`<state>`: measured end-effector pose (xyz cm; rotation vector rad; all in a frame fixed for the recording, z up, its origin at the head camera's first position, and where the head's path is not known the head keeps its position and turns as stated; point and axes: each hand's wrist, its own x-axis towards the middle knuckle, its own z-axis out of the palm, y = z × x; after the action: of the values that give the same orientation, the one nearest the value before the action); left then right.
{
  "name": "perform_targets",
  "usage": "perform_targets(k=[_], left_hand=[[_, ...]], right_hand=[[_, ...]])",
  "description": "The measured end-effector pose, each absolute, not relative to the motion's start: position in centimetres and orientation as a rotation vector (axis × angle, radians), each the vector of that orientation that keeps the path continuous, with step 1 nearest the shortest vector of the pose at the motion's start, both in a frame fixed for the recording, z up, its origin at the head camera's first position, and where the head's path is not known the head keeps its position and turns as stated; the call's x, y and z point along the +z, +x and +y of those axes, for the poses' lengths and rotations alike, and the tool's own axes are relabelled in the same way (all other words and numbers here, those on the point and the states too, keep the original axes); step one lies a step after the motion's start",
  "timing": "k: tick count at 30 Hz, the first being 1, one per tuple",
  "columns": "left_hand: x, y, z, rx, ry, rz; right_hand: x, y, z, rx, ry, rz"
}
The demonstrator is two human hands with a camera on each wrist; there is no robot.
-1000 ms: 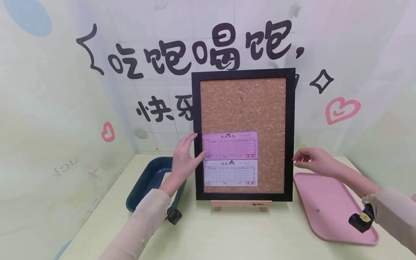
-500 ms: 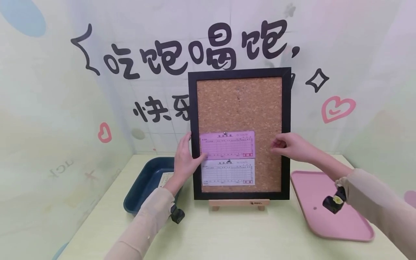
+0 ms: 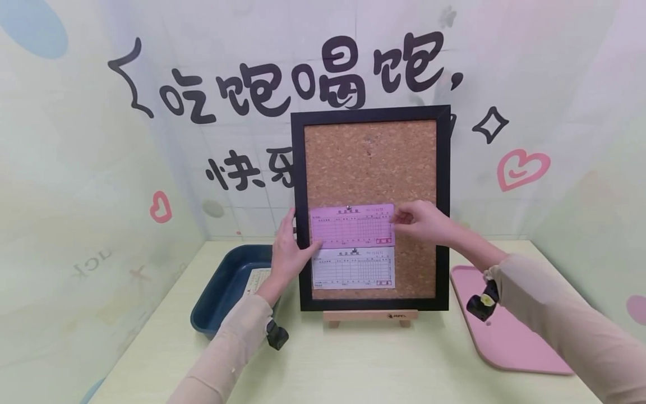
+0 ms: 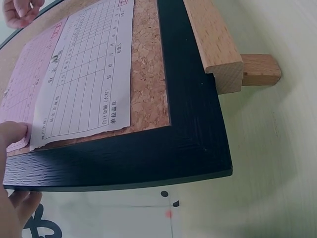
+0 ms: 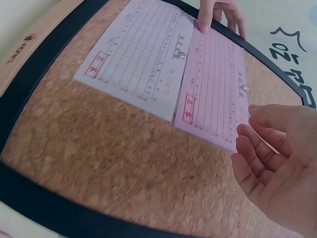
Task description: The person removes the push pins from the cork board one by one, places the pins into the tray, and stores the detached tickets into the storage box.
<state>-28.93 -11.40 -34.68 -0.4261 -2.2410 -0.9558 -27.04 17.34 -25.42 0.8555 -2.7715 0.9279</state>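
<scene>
A black-framed cork board [image 3: 370,163] stands upright on a small wooden easel [image 3: 370,315]. Pinned to its lower left are a pink receipt slip [image 3: 348,227] and, just below, a white receipt slip [image 3: 353,272]. A metal pushpin [image 5: 244,89] sits at the pink slip's top edge, another pushpin [image 5: 181,55] at the white one's. My left hand [image 3: 290,252] grips the frame's left side, thumb on the pink slip's lower left corner and fingers behind the frame. My right hand [image 3: 424,221], fingers loosely curled, has its fingertips right at the pink slip's right edge.
Left of the board stands a dark blue basin [image 3: 202,314] with a paper slip [image 3: 258,278] inside. On the right lies a pink tray [image 3: 497,350], partly under my right forearm, with a small grey object [image 3: 488,324] on it. A printed wall sheet hangs behind.
My right hand has moved left from beside the frame's right side, across the cork, to the pink slip's right edge. The left hand keeps its hold; the view has shifted slightly.
</scene>
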Motion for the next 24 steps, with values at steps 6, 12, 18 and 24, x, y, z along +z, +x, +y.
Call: perform_targets(k=[6, 12, 18, 24], left_hand=[[-34.7, -28.9, -11.3, -0.953, -0.410, -2.245], [-34.6, -28.8, -11.4, -0.969, -0.387, -2.260], [-34.5, -28.6, -11.2, -0.982, -0.382, -2.276], [-34.5, -28.7, -11.3, -0.982, -0.389, -2.267]], right_hand=[[-24.8, -27.6, 15.9, 0.945, 0.833, -2.770], [-24.3, -28.1, 14.6, 0.971, 0.815, -2.760], [-24.4, -28.7, 13.3, 0.974, 0.831, -2.710], [-24.6, -29.5, 12.2, 0.945, 0.847, -2.633]])
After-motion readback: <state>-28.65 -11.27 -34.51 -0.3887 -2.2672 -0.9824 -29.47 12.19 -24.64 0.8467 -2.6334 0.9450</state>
